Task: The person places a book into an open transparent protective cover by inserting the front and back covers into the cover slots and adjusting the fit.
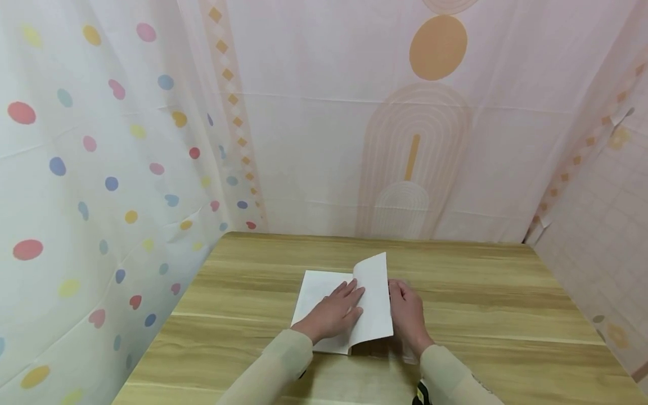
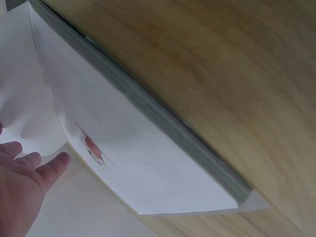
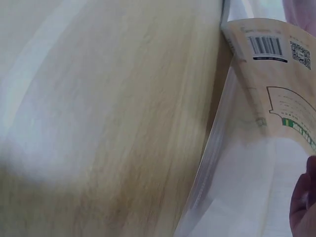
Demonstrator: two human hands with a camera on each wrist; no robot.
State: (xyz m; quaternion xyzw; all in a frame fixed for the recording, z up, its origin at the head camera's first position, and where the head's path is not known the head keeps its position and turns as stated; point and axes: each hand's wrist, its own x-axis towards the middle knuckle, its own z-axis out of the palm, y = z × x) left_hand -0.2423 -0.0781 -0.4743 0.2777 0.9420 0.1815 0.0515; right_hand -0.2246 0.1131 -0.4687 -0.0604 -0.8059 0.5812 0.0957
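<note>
An open book [image 1: 372,298] with white pages lies on the table, its right-hand part raised and curving upward. My left hand [image 1: 334,312] rests with extended fingers on the left page, fingertips near the fold. In the left wrist view, a page with a small reddish picture [image 2: 93,148] shows beside the left hand [image 2: 22,182]. My right hand [image 1: 407,309] grips the book's raised right side with curled fingers. The right wrist view shows the bent back cover [image 3: 276,74] with a barcode, and the right hand's curled fingers [image 3: 301,202] at the frame's edge.
Clear plastic [image 1: 409,355] lies by the book under the right wrist, and its edge [image 3: 207,153] runs below the cover. The wood-grain table [image 1: 481,315] extends to both sides. Patterned curtains [image 1: 304,140] hang behind the table and along its sides.
</note>
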